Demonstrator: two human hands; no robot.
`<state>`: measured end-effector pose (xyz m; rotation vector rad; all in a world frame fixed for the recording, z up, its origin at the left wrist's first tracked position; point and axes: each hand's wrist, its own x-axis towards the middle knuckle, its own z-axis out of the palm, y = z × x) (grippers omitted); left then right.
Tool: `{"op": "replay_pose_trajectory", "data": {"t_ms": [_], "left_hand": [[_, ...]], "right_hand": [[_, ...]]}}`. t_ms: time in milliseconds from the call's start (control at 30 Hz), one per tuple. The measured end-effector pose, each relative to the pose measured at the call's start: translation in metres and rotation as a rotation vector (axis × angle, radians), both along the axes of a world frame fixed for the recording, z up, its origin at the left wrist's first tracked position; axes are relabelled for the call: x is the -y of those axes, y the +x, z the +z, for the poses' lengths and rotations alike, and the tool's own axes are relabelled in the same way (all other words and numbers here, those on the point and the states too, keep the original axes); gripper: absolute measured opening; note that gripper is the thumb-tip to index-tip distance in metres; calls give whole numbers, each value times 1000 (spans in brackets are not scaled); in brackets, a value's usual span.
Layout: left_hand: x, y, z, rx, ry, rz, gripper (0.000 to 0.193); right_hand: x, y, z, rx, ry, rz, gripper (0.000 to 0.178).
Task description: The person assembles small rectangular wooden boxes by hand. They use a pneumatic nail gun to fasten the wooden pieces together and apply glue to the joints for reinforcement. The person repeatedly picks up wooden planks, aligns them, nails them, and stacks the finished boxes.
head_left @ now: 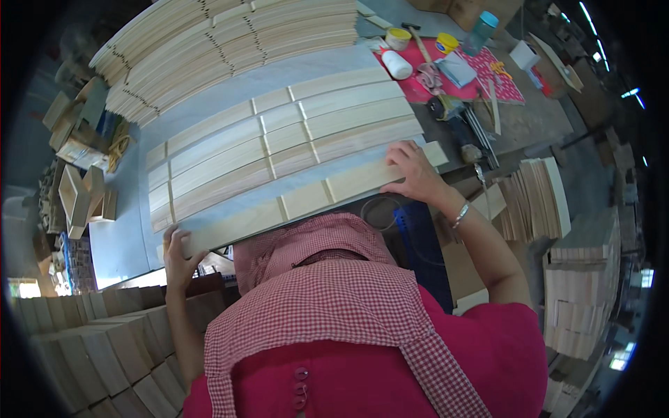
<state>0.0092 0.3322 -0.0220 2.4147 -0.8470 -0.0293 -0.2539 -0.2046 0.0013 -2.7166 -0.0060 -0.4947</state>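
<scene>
A long pale wooden board [304, 198] with two cross grooves lies at the near edge of the worktable, just in front of my apron. My left hand [182, 256] is closed round its left end, thumb toward me and fingers on the far side. Near the right end, my right hand [412, 171] grips the same board between thumb and curled fingers. Just beyond it, several similar grooved boards [223, 161] lie side by side, their grooves roughly in line. The board's underside is hidden.
Tall stacks of grooved boards [230, 42] stand at the back of the blue-grey table [122, 216]. At the back right are a hammer [419, 45], tubs and a blue-capped bottle [481, 33] on red cloth. Wood stacks [104, 341] flank me on the left, with more [533, 198] on the right.
</scene>
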Motion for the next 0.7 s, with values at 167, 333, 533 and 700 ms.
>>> {"op": "replay_pose_trajectory", "data": {"t_ms": [167,333,533,700], "left_hand": [[-3,2,-36,166,24,172,65],[3,20,-42,282,13,191,68],[-26,68,-48,207,376,786,80],[-56,101,-60,93,171,588,73]], "right_hand": [[12,4,-24,85,-107,-153,45],[19,7,-34,170,-49,-301,41],[69,4,-64,284,7,-622,40],[68,10,-68,264,116,-651,38]]}}
